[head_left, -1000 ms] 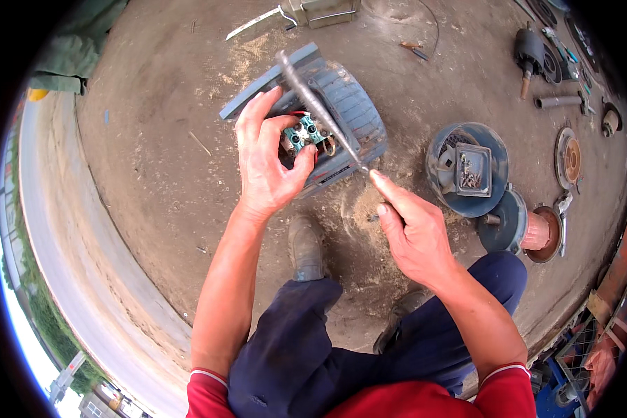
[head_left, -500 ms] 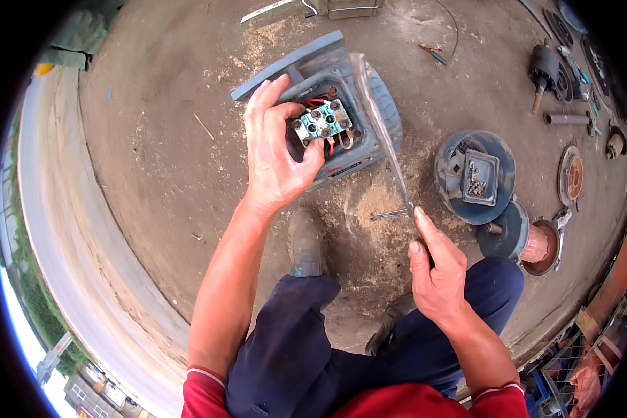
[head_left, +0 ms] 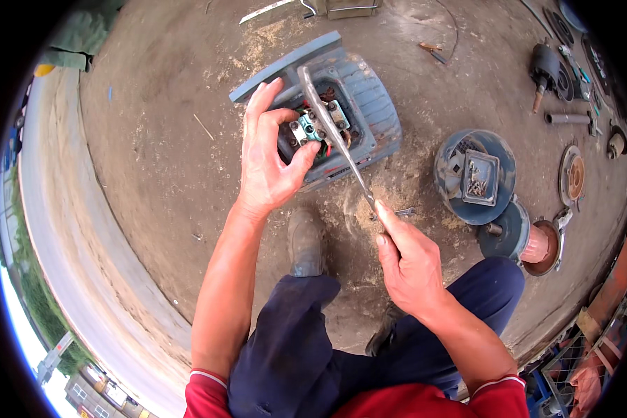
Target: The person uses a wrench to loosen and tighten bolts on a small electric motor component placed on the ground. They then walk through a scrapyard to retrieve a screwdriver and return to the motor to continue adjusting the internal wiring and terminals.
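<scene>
A blue-grey electric motor (head_left: 376, 94) with a ribbed casing lies on the ground, its square terminal box open. Inside sits a pale green terminal block (head_left: 306, 129) with dark studs, nuts and red wires around it. Thumb and index finger of my left hand (head_left: 263, 164) pinch the block's left part, the other fingers stretched toward the box's upper edge. In the fist of my right hand (head_left: 412, 268) is a long steel bar (head_left: 343, 150) with a short bent end, slanting over the terminal box. The bar covers part of the block; whether it touches cannot be told.
A small spanner (head_left: 403, 212) lies on the dirt by my right hand. To the right stand a round blue-grey housing (head_left: 442, 174) holding a square tray (head_left: 472, 198) of small hardware, and a copper-coloured winding (head_left: 535, 245). Motor parts and tools lie at the far right.
My right hand has moved left, swinging the bar's bent end from the motor's right side to over the terminal box. The left hand has shifted slightly, still on the block.
</scene>
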